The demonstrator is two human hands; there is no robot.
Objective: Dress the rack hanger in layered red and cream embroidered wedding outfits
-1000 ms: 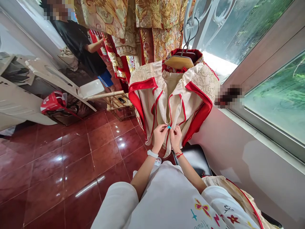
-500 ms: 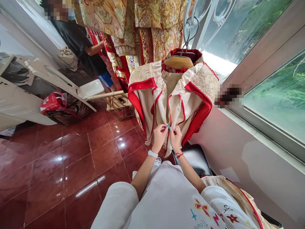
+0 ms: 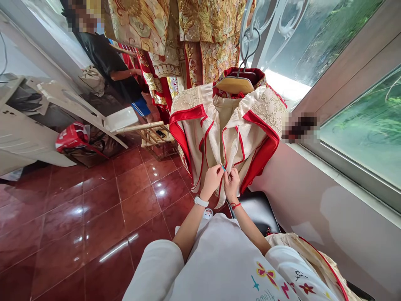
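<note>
A cream jacket with red trim and gold embroidery (image 3: 250, 129) hangs from a wooden hanger (image 3: 234, 85) in front of me. Low on its front opening, my left hand (image 3: 212, 182) pinches at a small bright blue thing (image 3: 223, 168), too small to name. My right hand (image 3: 232, 182) is just beside it, fingers curled closed at the right front edge; what they hold is hidden. The two front panels come close together at my fingertips.
Gold-embroidered garments (image 3: 209, 54) hang behind the jacket. At the left a person in a dark shirt (image 3: 106, 62) stands by red garments. A bamboo rack (image 3: 156, 133), a red bag (image 3: 72, 136), a black seat (image 3: 257, 209) and a window (image 3: 366, 138) surround me.
My right fingers have shifted slightly down and right from the blue thing, while my left hand stays at it. The other person's arm has moved a little, and the view has shifted slightly.
</note>
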